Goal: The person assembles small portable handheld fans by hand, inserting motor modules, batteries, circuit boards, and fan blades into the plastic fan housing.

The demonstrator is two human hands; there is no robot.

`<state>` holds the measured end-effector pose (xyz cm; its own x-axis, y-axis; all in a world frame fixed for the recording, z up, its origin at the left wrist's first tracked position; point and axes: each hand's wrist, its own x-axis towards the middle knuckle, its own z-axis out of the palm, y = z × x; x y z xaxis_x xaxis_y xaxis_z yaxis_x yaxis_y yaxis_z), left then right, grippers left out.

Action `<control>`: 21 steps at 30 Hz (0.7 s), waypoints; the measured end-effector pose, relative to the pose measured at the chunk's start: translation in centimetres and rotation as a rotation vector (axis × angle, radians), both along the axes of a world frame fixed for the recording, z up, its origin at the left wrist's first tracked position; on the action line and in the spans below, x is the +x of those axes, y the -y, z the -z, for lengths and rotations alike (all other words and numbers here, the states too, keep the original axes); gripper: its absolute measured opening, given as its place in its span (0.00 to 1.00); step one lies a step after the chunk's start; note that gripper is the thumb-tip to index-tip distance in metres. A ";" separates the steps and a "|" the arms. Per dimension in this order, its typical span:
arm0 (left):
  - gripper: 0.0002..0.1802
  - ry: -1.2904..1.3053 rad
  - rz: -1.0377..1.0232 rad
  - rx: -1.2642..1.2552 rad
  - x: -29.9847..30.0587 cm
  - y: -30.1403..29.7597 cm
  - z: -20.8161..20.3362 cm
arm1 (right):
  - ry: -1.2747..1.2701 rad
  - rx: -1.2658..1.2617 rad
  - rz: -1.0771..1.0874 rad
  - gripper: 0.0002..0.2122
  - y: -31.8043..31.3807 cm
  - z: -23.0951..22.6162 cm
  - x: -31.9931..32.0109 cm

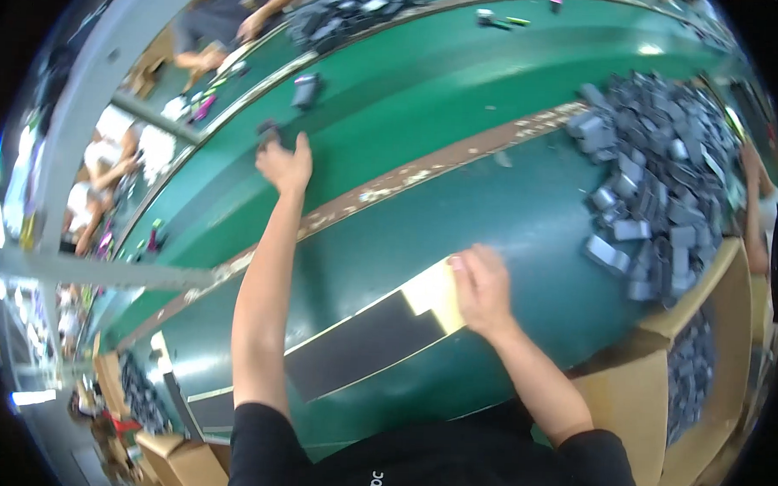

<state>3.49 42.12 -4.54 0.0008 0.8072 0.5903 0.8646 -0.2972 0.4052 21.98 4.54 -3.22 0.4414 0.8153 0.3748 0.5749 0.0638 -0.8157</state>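
Observation:
My left hand (286,164) reaches out over the green conveyor belt (393,127), its thumb stretched apart from the fingers. A small dark part (269,132), blurred, is right at those fingertips; the thumb does not close on it. Farther along the belt lies a dark grey plastic part (306,91). My right hand (483,289) pinches the right end of a pale yellow backing sheet (430,293) between thumb and fingers. Black sticker strips (364,349) cover most of that sheet, and its right end is bare. The sheet rests over the dark green worktable (536,201).
Grey plastic parts (657,184) are heaped at the right of the table. A cardboard box (623,405) with more parts stands below them. A worn brown ledge (426,169) divides table and belt. Across the belt is another heap (350,14), near a co-worker's hands (251,26).

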 end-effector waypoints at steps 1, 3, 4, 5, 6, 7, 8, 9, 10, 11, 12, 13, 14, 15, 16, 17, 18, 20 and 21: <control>0.27 0.007 0.106 0.073 1.3 2.2 1.1 | 0.004 0.002 0.000 0.07 -0.2 -0.1 -0.2; 0.19 -0.015 0.335 0.176 4.1 7.7 0.8 | 0.027 0.008 -0.007 0.05 0.0 0.1 0.4; 0.19 -0.050 0.456 0.214 5.3 10.5 -0.7 | 0.034 0.033 0.015 0.05 0.1 0.2 0.5; 0.20 0.109 0.665 0.025 5.8 12.6 -1.8 | 0.048 0.026 0.027 0.05 0.2 0.2 0.5; 0.21 0.266 0.865 -0.167 6.2 14.6 -2.8 | 0.029 0.033 0.019 0.05 0.2 0.2 0.6; 0.18 0.371 0.963 -0.285 7.0 17.0 -3.7 | 0.010 0.040 0.013 0.05 0.1 0.3 0.6; 0.14 0.318 1.031 -0.366 6.7 18.2 -2.9 | 0.009 0.014 0.012 0.05 0.3 0.3 0.7; 0.12 0.260 1.052 -0.379 7.1 20.3 -3.8 | 0.019 0.016 0.017 0.05 0.3 0.2 0.6; 0.11 0.253 1.104 -0.481 7.4 21.6 -3.3 | 0.020 0.010 0.015 0.05 0.3 0.3 0.5; 0.10 0.173 1.112 -0.576 7.6 23.0 -3.0 | 0.021 0.005 0.016 0.05 0.4 0.3 0.4; 0.06 0.060 1.131 -0.531 7.4 23.5 -1.1 | 0.017 0.003 0.008 0.05 0.2 0.2 0.0; 0.05 -0.070 1.112 -0.353 7.9 24.6 -0.9 | 0.019 0.011 0.017 0.05 0.2 0.5 0.0; 0.05 -0.195 1.085 -0.171 8.4 25.5 -0.9 | 0.021 0.019 0.026 0.06 0.3 0.7 0.0; 0.07 -0.227 1.050 -0.191 8.1 25.8 -0.7 | 0.015 0.039 0.033 0.06 0.2 0.7 -0.3; 0.07 -0.201 1.043 -0.207 7.9 25.6 -0.5 | 0.026 0.059 0.039 0.05 0.1 0.8 -0.4; 0.07 -0.175 1.037 -0.223 7.7 25.4 -0.3 | 0.037 0.079 0.046 0.04 0.2 0.8 -0.4; 0.07 -0.167 1.051 -0.230 7.8 25.4 -0.4 | 0.033 0.071 0.053 0.04 0.3 0.8 -0.4; 0.07 -0.173 1.066 -0.191 8.4 26.0 -0.5 | 0.045 0.075 0.063 0.05 0.8 0.9 0.0; 0.07 -0.189 1.058 -0.163 8.3 26.0 -0.5 | 0.040 0.077 0.052 0.05 0.6 0.9 -0.2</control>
<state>11.76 16.12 -4.07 0.8215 0.4130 0.3931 0.2551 -0.8828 0.3946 21.80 3.93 -4.16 0.4657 0.7597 0.4538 0.6107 0.0953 -0.7861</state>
